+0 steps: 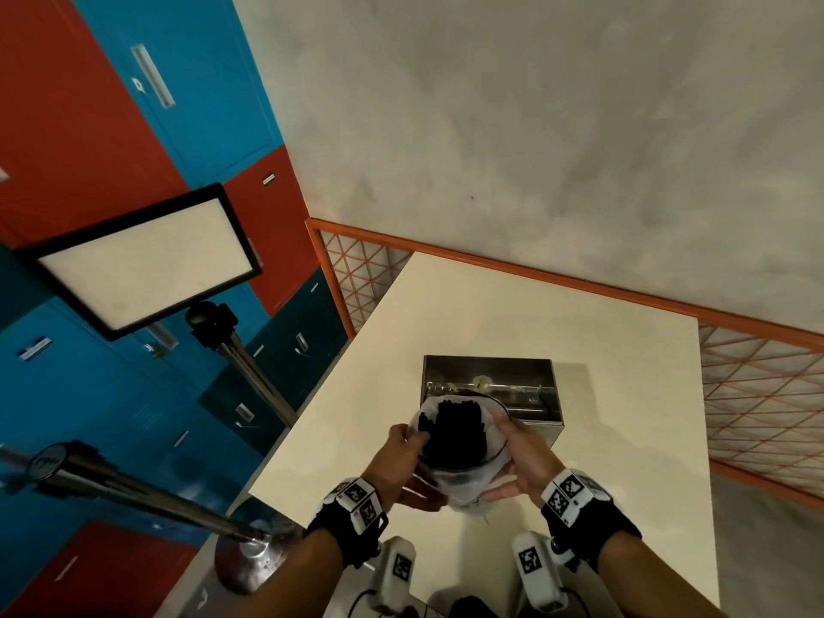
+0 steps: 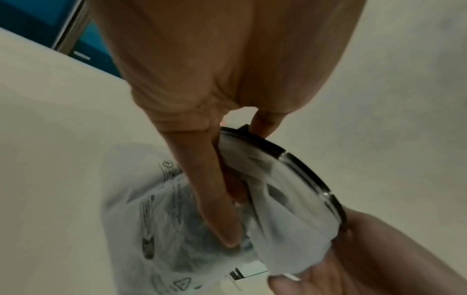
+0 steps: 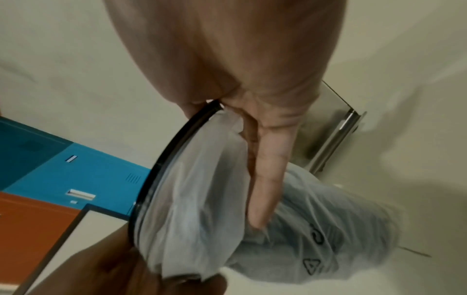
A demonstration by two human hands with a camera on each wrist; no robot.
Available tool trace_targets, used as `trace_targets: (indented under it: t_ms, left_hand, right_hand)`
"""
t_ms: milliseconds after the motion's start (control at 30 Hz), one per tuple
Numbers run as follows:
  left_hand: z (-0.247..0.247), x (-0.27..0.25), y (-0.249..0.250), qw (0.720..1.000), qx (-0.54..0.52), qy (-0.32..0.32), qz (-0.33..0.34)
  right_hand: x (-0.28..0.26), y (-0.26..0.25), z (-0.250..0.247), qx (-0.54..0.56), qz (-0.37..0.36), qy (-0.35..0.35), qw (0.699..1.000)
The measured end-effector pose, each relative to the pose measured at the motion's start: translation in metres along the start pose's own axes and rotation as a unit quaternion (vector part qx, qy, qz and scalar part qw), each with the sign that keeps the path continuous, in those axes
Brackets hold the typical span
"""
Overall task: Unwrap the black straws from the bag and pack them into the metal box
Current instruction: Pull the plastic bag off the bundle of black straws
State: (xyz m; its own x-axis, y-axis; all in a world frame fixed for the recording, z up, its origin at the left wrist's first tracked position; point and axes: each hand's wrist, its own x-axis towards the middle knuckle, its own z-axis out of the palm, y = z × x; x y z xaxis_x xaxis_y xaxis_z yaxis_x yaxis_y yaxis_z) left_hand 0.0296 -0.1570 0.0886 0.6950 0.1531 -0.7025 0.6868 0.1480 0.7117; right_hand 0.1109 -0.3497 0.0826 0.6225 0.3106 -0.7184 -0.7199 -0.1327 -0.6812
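Cream counter (image 1: 624, 461); open metal box (image 1: 530, 381) sits on it just beyond the hands, toward the far edge.

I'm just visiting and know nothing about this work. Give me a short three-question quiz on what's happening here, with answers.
1. True or false: the black straws are already lying in the metal box.
2. Which holds the plastic bag? A) left hand only B) right hand only C) both hands
3. Fill in: the metal box stands on the ___ table.

Key: 1. False; the straws stand bunched in the bag's open mouth. 2. C; each hand grips one side of the bag. 3. White.
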Motion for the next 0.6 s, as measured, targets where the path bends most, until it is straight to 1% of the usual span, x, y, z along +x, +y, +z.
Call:
trace_targets:
  t_ms: [100, 200, 333, 400, 500, 533, 600]
  left_hand:
    - [0.005, 0.005, -0.003, 0.997, -0.075, -0.002, 0.017]
    - [0.006, 0.008, -0.008, 0.993, -0.108, 0.012, 0.050]
    - [0.008, 0.006, -0.014, 0.990, -0.112, 0.001, 0.087]
    - [0.011, 0.004, -0.017, 0.986, -0.135, -0.009, 0.100]
    - [0.013, 0.005, -0.022, 0.978, -0.162, -0.029, 0.126]
    - [0.014, 0.006, -0.025, 0.978, -0.158, -0.034, 0.136]
    - [0.014, 0.011, -0.032, 0.981, -0.119, -0.022, 0.154]
  right_hand:
    - [0.000, 0.004, 0.001, 0.037, -0.009, -0.001, 0.999]
    - [0.000, 0.010, -0.003, 0.088, -0.022, -0.006, 0.996]
    - [0.003, 0.016, -0.009, 0.105, -0.051, -0.029, 0.993]
    - [0.007, 0.019, -0.010, 0.104, -0.056, -0.033, 0.992]
    - [0.012, 0.024, -0.010, 0.113, -0.056, -0.024, 0.992]
    - [0.014, 0.025, -0.010, 0.118, -0.052, -0.018, 0.991]
    - [0.016, 0.028, -0.008, 0.106, -0.044, 0.006, 0.993]
